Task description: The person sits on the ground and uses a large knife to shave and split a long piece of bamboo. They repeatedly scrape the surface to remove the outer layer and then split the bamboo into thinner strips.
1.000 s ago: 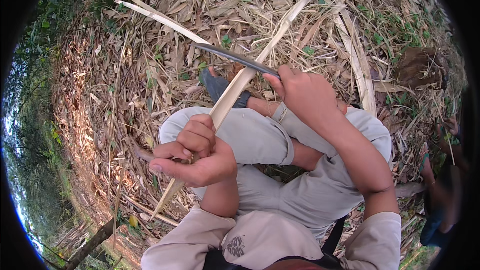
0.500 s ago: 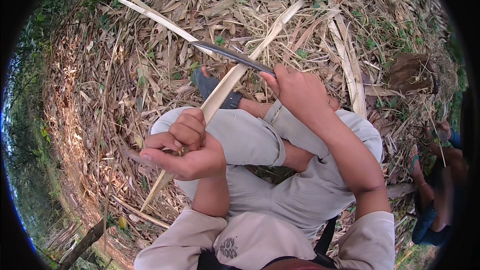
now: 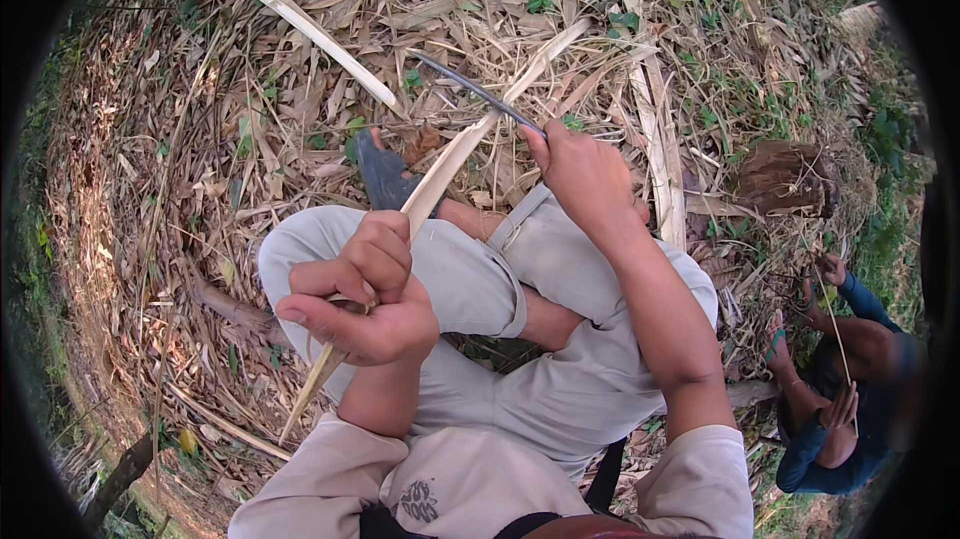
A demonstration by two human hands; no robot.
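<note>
My left hand (image 3: pixel 372 289) is closed in a fist round a long, pale bamboo strip (image 3: pixel 437 179), above my left thigh. The strip slants from its pointed lower end near my lap up and away to the right. In my right hand (image 3: pixel 588 175) is a knife (image 3: pixel 468 85), its handle hidden by my fingers. The dark, narrow blade lies across the strip's upper part, pointing to the far left. It touches or nearly touches the strip; I cannot tell which.
Another pale strip (image 3: pixel 310 31) lies on the dry leaves ahead to the left. Long split pieces (image 3: pixel 655 129) lie to the right, near a brown stump (image 3: pixel 787 177). A person in blue (image 3: pixel 850 409) sits at the right with a thin stick. My sandalled foot (image 3: pixel 388 177) is beneath the strip.
The knife has turned, showing a thinner edge-on blade, and has shifted slightly along the strip. My left hand keeps its hold. The whole view has swung, bringing the person at the right further in.
</note>
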